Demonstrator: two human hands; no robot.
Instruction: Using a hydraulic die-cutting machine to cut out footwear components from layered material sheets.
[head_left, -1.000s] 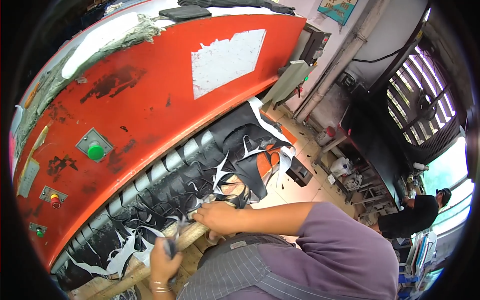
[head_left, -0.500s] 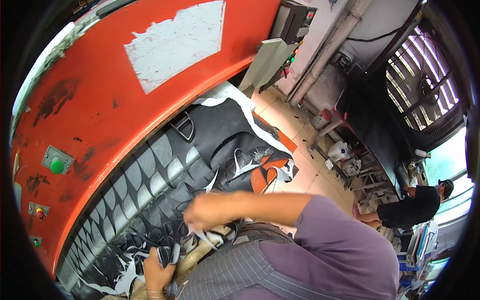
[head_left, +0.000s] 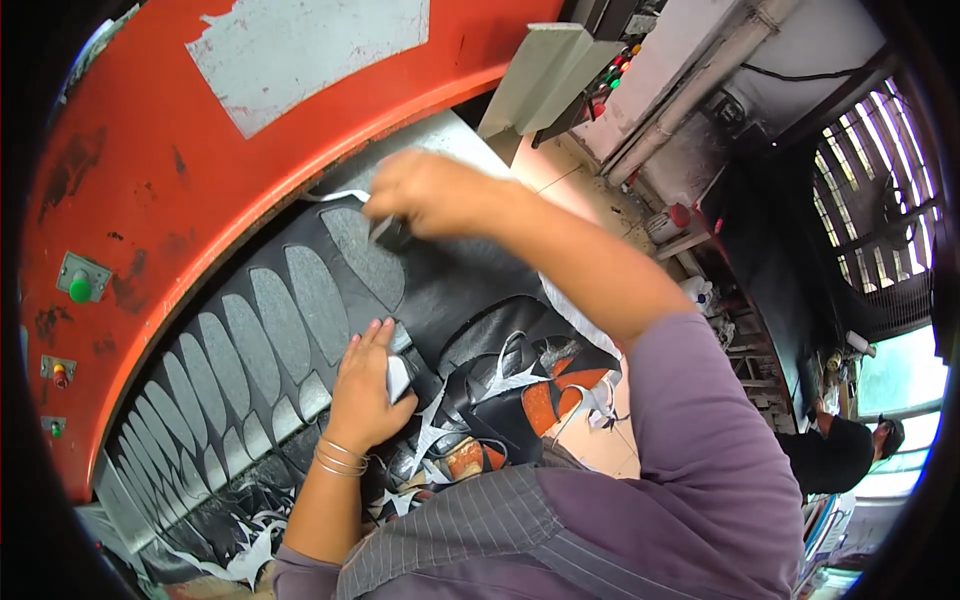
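Observation:
A black sheet (head_left: 460,280) with rows of leaf-shaped cutouts lies on the grey bed under the red machine (head_left: 130,200). My right hand (head_left: 430,195), slightly blurred, is closed on a dark metal cutting die (head_left: 390,235) at the far part of the sheet, beside the last large cutout. My left hand (head_left: 365,395) rests on the sheet near the smaller cutouts, its fingertips stretched forward. Between its thumb and fingers is a small pale stack of cut pieces (head_left: 399,378), mostly covered by the hand.
Black and white offcuts (head_left: 510,370) hang in a tangle along the near edge of the bed. Green and red buttons (head_left: 80,288) sit on the machine's left face. A grey metal bracket (head_left: 545,75) juts out at the far end. Another person (head_left: 835,450) stands at the right.
My right hand has gone from the scraps to the far part of the sheet and taken hold of the die. My left hand has moved up from the near edge onto the sheet. The view has shifted.

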